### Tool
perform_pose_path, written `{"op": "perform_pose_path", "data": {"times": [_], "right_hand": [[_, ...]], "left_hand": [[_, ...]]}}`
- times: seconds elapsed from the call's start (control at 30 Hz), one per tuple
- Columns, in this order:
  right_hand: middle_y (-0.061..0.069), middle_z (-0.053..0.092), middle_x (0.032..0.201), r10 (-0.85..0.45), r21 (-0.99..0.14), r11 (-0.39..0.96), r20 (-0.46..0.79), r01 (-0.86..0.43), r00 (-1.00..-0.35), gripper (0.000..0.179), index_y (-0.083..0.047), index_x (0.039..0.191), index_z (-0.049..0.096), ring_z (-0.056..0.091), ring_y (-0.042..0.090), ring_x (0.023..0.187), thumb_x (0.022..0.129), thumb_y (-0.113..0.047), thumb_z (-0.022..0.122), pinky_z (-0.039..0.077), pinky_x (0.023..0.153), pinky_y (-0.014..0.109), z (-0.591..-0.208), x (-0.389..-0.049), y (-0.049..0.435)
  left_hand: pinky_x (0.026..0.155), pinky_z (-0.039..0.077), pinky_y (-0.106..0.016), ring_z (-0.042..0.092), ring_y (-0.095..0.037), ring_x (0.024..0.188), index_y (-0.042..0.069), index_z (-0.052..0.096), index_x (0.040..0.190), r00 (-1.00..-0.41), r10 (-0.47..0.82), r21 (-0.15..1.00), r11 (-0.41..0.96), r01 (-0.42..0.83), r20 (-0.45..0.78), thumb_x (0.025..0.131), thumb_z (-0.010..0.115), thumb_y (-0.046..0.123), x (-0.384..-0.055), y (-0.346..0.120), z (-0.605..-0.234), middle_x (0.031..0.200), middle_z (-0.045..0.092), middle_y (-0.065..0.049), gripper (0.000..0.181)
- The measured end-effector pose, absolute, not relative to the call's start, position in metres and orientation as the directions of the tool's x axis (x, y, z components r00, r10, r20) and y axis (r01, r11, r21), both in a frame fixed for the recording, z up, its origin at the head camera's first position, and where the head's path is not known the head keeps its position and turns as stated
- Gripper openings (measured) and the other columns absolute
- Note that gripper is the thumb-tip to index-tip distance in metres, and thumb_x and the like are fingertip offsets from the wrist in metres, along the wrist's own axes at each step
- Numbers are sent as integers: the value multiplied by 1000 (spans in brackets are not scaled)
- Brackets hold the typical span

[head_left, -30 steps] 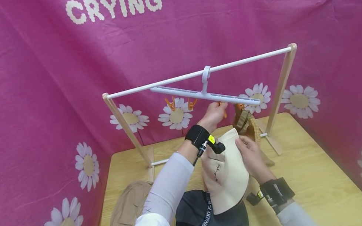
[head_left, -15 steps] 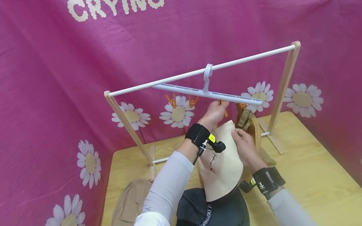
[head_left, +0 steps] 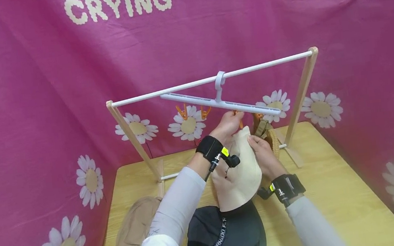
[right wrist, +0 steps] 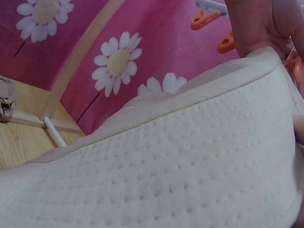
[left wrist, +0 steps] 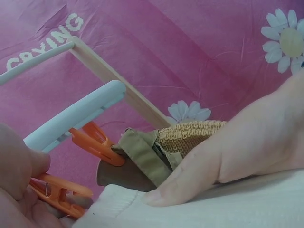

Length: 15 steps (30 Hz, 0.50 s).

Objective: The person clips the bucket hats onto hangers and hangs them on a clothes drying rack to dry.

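A cream bucket hat (head_left: 241,189) hangs from my right hand (head_left: 266,157), which pinches its brim edge between thumb and fingers. My left hand (head_left: 227,125) is just under the pale blue hanger (head_left: 231,105) and squeezes an orange clip (left wrist: 61,192) on it. In the left wrist view, the hat's brim corner is right by the clip's tips; whether it lies between them cannot be told. Another orange clip (left wrist: 97,142) holds a khaki strap of a woven straw hat (left wrist: 187,137). The right wrist view shows mostly the stitched brim (right wrist: 180,166).
The hanger hooks over the white rod (head_left: 164,91) of a wooden stand (head_left: 133,140). Two more orange clips (head_left: 182,112) dangle at its left. A black hat (head_left: 244,239) and a brown hat (head_left: 133,235) lie on the table (head_left: 336,188). Pink cloth surrounds it.
My right hand has raised the cream hat up and slightly left, so its brim corner is now close to the clip in my left hand. The left hand keeps its place at the hanger.
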State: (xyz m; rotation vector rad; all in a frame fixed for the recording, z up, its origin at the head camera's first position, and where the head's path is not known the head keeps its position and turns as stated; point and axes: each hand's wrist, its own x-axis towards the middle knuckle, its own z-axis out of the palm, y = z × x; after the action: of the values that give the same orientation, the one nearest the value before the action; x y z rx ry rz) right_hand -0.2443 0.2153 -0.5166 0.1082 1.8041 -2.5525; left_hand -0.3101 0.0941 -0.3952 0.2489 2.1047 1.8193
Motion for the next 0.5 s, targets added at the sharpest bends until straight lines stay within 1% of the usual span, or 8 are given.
{"op": "perform_pose_path", "data": {"times": [0.03,0.1,0.17,0.23,0.27,0.33,0.4,0.5], "right_hand": [[-8,69,109,20,-937,-344,-64,53,-998,30,-9,130,53,66,5,100,114,-32,42,56,86,24,-517,-246,214],[-8,69,109,16,-933,-355,-68,58,-998,30,-9,131,53,67,5,100,114,-32,42,57,86,24,-518,-248,212],[-8,70,109,18,-930,-364,-65,54,-998,30,-9,131,53,67,5,100,114,-32,42,57,86,24,-518,-248,213],[-8,71,107,15,-924,-378,-62,52,-998,28,-11,129,55,68,5,99,114,-32,42,57,85,24,-516,-248,215],[-8,71,107,9,-922,-383,-63,55,-998,27,-12,128,55,68,5,99,114,-32,42,57,84,24,-515,-248,215],[-7,71,107,-4,-917,-395,-60,56,-998,27,-13,128,55,68,5,99,114,-32,41,57,84,24,-513,-249,215],[-7,71,109,-21,-914,-403,-52,56,-998,28,-14,129,55,68,5,100,114,-33,42,57,86,24,-511,-251,214],[-8,71,110,-37,-907,-419,-34,47,-999,26,-16,129,56,67,4,101,114,-34,44,56,87,23,-509,-255,212]], "left_hand": [[79,40,-27,51,-18,81,12,53,84,-924,352,980,174,-93,-150,111,52,30,-310,92,-395,72,45,-1,32],[82,41,-27,53,-17,88,11,60,96,-921,353,976,197,-97,-162,111,52,33,-308,90,-396,81,50,0,28],[92,43,-31,54,-17,103,12,64,114,-918,362,970,227,-84,-164,111,50,37,-305,91,-397,97,55,-1,28],[103,43,-33,51,-15,117,13,61,134,-914,375,967,247,-59,-151,111,50,37,-304,91,-397,118,56,-1,35],[108,43,-35,50,-14,121,14,60,139,-915,375,965,255,-55,-151,111,49,38,-303,91,-396,126,56,-1,38],[115,40,-39,48,-14,126,15,58,143,-916,371,964,258,-58,-155,111,49,38,-303,90,-395,133,56,1,41],[118,38,-41,47,-13,129,16,58,144,-920,360,965,254,-64,-156,111,50,39,-303,88,-394,135,56,2,41],[114,41,-38,50,-13,123,12,58,143,-923,358,969,242,-57,-144,111,50,40,-303,85,-393,129,57,1,43]]}}
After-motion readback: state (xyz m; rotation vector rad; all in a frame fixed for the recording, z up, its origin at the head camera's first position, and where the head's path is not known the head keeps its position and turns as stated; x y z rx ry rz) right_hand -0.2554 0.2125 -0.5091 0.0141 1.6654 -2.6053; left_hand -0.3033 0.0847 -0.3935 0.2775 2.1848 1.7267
